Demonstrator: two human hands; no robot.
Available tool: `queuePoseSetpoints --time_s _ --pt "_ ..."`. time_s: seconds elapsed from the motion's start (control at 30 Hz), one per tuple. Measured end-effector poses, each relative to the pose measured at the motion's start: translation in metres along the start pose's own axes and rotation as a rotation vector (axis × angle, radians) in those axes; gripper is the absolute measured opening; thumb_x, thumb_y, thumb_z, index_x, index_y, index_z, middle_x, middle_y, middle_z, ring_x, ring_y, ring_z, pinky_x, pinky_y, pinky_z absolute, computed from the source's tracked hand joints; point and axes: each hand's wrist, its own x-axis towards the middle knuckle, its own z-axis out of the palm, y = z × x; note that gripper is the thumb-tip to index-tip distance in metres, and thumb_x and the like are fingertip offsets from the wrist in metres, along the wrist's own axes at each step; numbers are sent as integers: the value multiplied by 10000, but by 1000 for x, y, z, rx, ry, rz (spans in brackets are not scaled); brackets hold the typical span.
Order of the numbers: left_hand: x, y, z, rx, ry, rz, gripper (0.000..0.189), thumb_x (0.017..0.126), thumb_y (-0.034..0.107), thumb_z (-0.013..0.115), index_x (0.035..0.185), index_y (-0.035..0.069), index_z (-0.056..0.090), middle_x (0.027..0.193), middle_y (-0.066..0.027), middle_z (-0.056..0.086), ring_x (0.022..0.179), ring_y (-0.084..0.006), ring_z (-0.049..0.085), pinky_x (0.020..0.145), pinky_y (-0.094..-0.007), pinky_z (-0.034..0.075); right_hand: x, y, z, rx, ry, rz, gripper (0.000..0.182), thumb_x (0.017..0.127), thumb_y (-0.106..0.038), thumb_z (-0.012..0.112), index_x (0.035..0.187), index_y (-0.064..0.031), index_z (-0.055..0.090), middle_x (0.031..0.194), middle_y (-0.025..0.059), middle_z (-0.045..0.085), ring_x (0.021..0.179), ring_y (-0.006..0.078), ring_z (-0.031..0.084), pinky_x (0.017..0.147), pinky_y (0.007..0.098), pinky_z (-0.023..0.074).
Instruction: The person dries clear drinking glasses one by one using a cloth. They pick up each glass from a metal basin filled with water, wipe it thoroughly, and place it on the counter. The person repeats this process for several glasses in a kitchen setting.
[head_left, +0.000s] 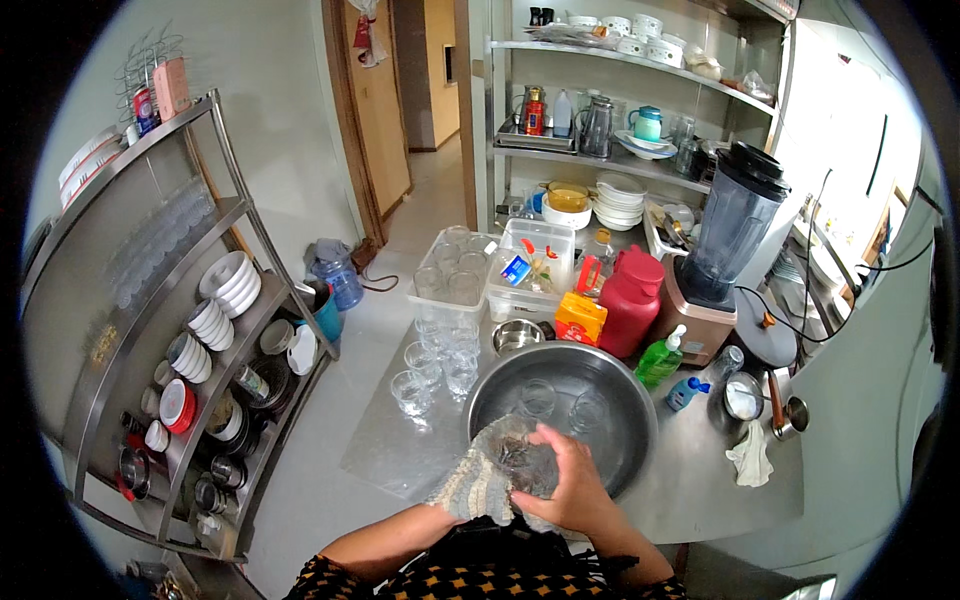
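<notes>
Between my two hands, over the near rim of a wide stainless steel basin (637, 450), is a clear drinking glass (525, 457). A striped grey and beige cloth (476, 480) covers my left hand (450, 514), whose fingers are hidden under it as it supports the glass from the left. Thumb and fingers of my right hand (566, 484) curve around the glass's right side. Two more glasses lie in the basin, one glass (538, 397) at the left and another glass (589, 412) at the right. Several clean-looking glasses (424, 364) stand left of the basin.
Behind the basin stand a plastic bin of glasses (450, 274), a small steel bowl (517, 336), an orange box (580, 319), a red jug (631, 304) and a blender (727, 232). Green soap (660, 360) and a blue bottle (686, 391) flank its right. A dish rack (247, 315) stands left.
</notes>
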Motion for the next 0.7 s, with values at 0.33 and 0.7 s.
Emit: queuePoseSetpoints --time_s 0.33,0.7 --pt "-16 14 9 -251 -44 -149 427 826 171 514 1211 49 376 1161 -90 463 1028 -187 484 867 -303 419 -2 20 22 16 169 -232 541 510 -210 790 895 -72 436 1136 207 466 975 350 471 806 432 355" --pt "-31 1 -26 -539 70 -92 352 877 252 425 1153 34 425 1131 -118 496 1007 -220 507 874 -338 423 11 -4 45 -25 6 -121 698 506 -274 787 1055 -53 418 1095 188 476 958 315 489 793 402 405"
